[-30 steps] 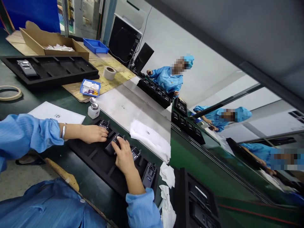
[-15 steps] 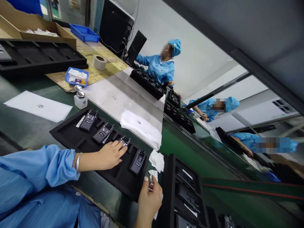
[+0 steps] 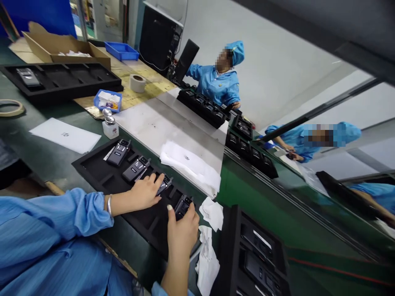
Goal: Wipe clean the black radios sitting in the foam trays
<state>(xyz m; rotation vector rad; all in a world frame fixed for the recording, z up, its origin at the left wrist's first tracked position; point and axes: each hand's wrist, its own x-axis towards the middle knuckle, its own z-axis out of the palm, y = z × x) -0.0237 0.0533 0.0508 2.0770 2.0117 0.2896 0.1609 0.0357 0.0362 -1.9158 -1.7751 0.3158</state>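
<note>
A black foam tray [image 3: 106, 164] lies before me with a row of black handheld radios with short antennas. My left hand [image 3: 146, 192] rests over the third radio [image 3: 164, 185], fingers and thumb on either side of it, covering its lower part. At the tray's right end, my right hand [image 3: 184, 228] has its thumb and fingers around the fourth radio [image 3: 182, 205]. Two more radios, one at the left [image 3: 119, 153] and one beside it [image 3: 136, 167], sit untouched in their slots. Crumpled white tissues [image 3: 212, 213] lie close to my right hand.
A second foam tray [image 3: 230, 242] with radios stands on the right. Beyond my tray are white sheets [image 3: 188, 164], a pump bottle [image 3: 111, 128], a small blue box [image 3: 108, 100] and a tape roll [image 3: 137, 83]. Co-workers in blue [image 3: 217, 84] sit across the line.
My right hand has moved left from the tissues onto the fourth radio. My left hand stays at the third radio, its fingers slightly shifted. The head view has turned a little left.
</note>
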